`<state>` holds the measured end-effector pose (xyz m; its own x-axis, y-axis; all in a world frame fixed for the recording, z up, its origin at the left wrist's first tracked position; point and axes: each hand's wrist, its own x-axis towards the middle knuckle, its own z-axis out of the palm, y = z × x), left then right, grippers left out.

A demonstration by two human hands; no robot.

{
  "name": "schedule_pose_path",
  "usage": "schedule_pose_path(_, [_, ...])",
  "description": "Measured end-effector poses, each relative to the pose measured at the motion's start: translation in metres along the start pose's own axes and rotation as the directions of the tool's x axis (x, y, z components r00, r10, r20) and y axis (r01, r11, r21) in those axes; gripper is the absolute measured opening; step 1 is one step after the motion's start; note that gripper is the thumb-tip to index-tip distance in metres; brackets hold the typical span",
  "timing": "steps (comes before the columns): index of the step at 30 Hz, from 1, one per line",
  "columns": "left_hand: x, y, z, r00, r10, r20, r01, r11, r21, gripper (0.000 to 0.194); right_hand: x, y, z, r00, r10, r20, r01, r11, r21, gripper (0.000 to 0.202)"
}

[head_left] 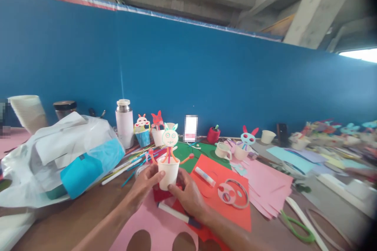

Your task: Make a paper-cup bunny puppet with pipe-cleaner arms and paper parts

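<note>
A white paper cup [169, 172] is held upright between my two hands above the table. From the cup rises a paper rabbit face [170, 138] with green-outlined ears and eyes, on an orange stem; orange pipe-cleaner arms with red ends stick out at both sides. My left hand [149, 178] grips the cup's left side, thumb on the front. Around its right and lower side closes my right hand [188, 194]. A white marker with a dark cap [176, 213] lies beneath my right wrist, across pink paper [153, 223] with round holes cut in it.
Red sheets [232, 211] carry a glue stick [205, 176] and a tape ring [246, 200]. A plastic bag [97, 133] and thermos [124, 125] stand left. Finished rabbit cups [143, 137] line the back. Green-handled scissors [300, 233] and pink sheets [271, 184] lie right. A blue partition [188, 66] closes the back.
</note>
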<state>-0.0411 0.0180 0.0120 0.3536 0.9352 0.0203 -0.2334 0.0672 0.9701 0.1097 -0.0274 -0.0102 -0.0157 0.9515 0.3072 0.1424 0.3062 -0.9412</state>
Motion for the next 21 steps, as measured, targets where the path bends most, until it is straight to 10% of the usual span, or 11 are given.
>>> schedule_pose_path(6, [0.006, -0.008, -0.003, 0.992, -0.06, 0.109, 0.057, 0.998, 0.035, 0.051, 0.0, 0.007, -0.001, 1.0, 0.017, 0.004, -0.017, 1.0, -0.011, 0.044])
schedule_pose_path(21, [0.016, 0.007, -0.029, 0.986, 0.064, -0.157, -0.037, 0.984, 0.174, 0.057, -0.003, 0.018, -0.01, 0.999, -0.035, 0.002, 0.035, 0.973, -0.228, 0.036])
